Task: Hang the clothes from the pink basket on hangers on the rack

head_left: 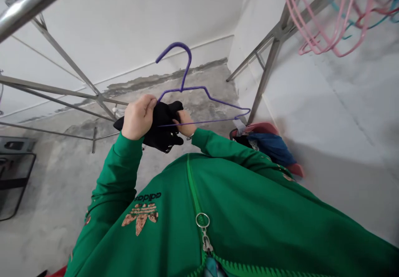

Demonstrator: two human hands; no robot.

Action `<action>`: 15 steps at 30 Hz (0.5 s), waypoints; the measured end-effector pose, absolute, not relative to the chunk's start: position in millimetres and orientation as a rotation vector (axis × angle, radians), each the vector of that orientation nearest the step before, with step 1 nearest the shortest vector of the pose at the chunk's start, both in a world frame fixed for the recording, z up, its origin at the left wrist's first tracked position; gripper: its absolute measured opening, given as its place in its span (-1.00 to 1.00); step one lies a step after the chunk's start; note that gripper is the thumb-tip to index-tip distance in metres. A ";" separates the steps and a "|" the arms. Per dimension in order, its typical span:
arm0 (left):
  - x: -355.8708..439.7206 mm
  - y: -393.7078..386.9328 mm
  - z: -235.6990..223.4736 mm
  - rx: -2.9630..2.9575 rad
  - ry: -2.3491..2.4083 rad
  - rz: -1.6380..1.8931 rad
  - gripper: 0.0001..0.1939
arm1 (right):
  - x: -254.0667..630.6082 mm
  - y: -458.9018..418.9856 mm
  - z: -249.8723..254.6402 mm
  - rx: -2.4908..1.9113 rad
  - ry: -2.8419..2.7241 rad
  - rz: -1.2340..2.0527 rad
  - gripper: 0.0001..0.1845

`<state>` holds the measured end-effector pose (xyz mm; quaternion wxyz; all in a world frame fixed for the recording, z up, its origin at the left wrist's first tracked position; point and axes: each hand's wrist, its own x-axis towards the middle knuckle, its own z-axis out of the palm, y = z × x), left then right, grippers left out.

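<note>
Green jacket: closest to my camera, fills everything around 6 o'clock, zip running down it.
Left hand: 9 o'clock, fist closed, pinching cloth right by the hanger's left shoulder.
Right hand: also 9 o'clock, just off centre, fingers on the cloth; tips half buried, so I can't tell how firmly.
Black cloth: between both hands, bunched and floppy, matte, a few shiny specks low down, one end poking out past the fist.
Purple hanger: hook at 11 o'clock, thin bottom bar crossing the cloth, bare end toward 3.
Pink basin: 4 o'clock, blue fabric inside.
Metal frame: 2 o'clock, by the wall.
</note>
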<state>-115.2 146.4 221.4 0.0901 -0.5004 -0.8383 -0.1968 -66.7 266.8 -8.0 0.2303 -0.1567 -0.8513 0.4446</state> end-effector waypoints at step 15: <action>-147.5 99.3 189.1 -1.659 -2.657 -0.399 -0.59 | -14.8 439.6 3.4 -0.333 -2.530 0.960 -0.62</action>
